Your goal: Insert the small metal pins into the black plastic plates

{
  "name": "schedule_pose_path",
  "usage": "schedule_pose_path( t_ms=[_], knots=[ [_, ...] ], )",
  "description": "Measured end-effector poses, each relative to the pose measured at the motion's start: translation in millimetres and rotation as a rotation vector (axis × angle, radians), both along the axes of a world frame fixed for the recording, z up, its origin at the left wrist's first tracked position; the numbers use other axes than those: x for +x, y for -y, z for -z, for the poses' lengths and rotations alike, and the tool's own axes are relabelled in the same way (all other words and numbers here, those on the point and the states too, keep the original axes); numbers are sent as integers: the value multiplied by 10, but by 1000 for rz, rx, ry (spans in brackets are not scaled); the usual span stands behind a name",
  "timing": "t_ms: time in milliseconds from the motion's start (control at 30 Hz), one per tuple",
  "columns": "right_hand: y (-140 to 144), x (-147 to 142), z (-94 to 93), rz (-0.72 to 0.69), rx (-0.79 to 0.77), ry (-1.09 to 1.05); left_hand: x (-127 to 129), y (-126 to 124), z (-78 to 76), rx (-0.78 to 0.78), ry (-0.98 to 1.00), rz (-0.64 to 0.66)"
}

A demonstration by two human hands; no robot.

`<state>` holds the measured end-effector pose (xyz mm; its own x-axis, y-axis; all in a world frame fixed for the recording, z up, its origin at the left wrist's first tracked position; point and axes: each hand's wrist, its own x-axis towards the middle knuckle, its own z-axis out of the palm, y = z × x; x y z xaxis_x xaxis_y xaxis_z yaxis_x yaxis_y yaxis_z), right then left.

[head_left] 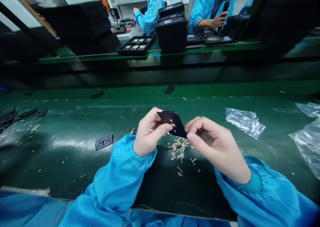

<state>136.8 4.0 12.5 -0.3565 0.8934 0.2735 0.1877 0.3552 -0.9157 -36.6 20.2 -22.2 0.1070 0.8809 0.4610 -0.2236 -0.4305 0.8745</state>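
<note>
Both hands (150,132) (215,143) grip a black plate (173,122) above pale scraps (178,150), plastic bags (245,122) beside.

A factory assembly line: long green work belts (75,120) run across; co-workers in blue smocks (151,13) sit opposite; black trays (136,45) of parts and stacked black units (172,30) line the bench.

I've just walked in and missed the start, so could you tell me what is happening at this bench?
A person in blue sleeves holds a thin black plastic plate with cut-outs between the left hand and the right hand, above a green table. Small pale scraps lie scattered beneath it. A similar black plate lies flat to the left, clear plastic bags to the right. Across the line, other people in blue coats work beside black trays.
</note>
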Motion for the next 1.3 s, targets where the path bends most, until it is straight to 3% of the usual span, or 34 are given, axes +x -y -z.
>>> schedule_pose_path(
  t_ms=[200,500,900,1300],
  knots=[
    [-7,-3,-7,-55,-34,-7,-13,-36,41,19,29,87],
    [-32,11,-5,-278,-309,-245,55,-47,-19,-156,155,251],
    [-18,-30,89,-269,-392,-342,163,14,-90,-381,251,244],
    [3,-99,171,-206,-382,-412,264,73,-59,-409,338,107]
  ],
)
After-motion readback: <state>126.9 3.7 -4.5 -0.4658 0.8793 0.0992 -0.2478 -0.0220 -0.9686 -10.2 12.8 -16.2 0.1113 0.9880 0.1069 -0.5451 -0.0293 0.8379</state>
